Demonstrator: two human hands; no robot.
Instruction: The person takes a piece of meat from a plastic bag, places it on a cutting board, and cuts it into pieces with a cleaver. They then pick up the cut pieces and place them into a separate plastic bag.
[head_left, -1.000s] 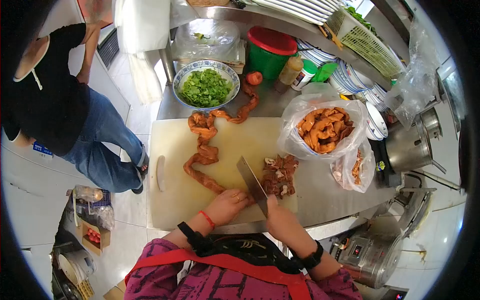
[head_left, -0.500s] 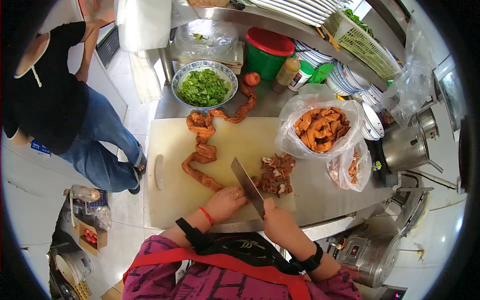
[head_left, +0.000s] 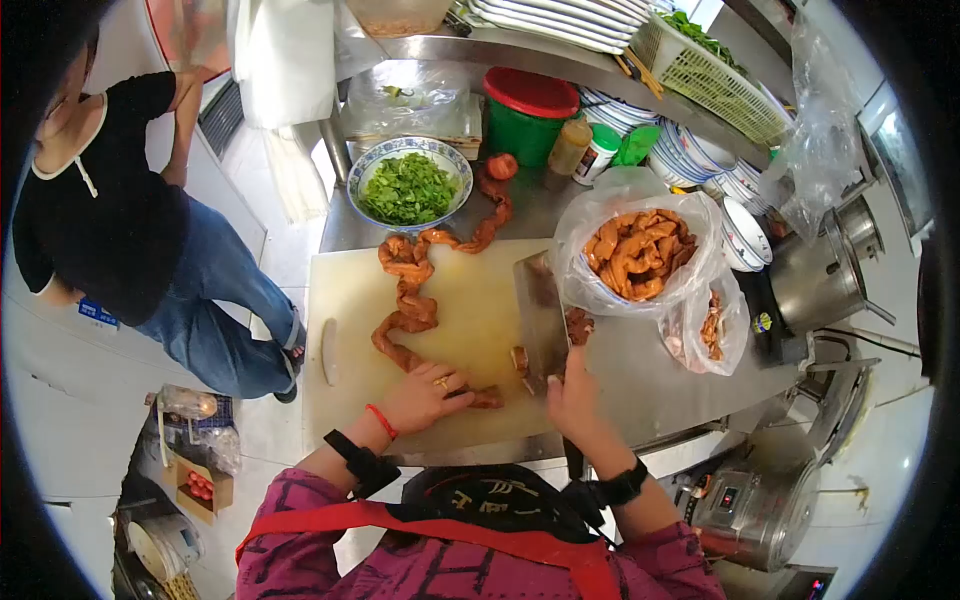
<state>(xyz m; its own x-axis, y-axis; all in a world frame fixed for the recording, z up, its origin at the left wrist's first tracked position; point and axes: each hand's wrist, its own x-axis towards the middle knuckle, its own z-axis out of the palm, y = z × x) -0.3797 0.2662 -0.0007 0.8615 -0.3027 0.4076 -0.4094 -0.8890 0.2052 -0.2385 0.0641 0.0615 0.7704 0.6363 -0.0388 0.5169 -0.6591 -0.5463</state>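
Observation:
A long brown strip of cooked intestine (head_left: 415,315) winds across the pale cutting board (head_left: 470,290) and onto the steel counter at the back. My left hand (head_left: 425,398) is closed over its near part, and the end sticks out to the right of my fingers. My right hand (head_left: 576,405) grips a cleaver (head_left: 540,315), its broad side turned towards me near the board's right edge. Cut pieces of intestine (head_left: 578,326) show just right of the blade, which hides most of them. A small slice (head_left: 520,362) lies against the blade's left side.
A bowl of chopped greens (head_left: 410,188) stands behind the board, near a green tub (head_left: 530,130) with a red lid. Plastic bags of brown meat (head_left: 642,252) sit on the right, beside stacked bowls and a steel pot (head_left: 815,270). A person (head_left: 110,210) stands at the left.
The cleaver has moved right and turned its broad side to view, now covering most of the cut pieces. My left hand has shifted left, and the intestine's end shows beyond it.

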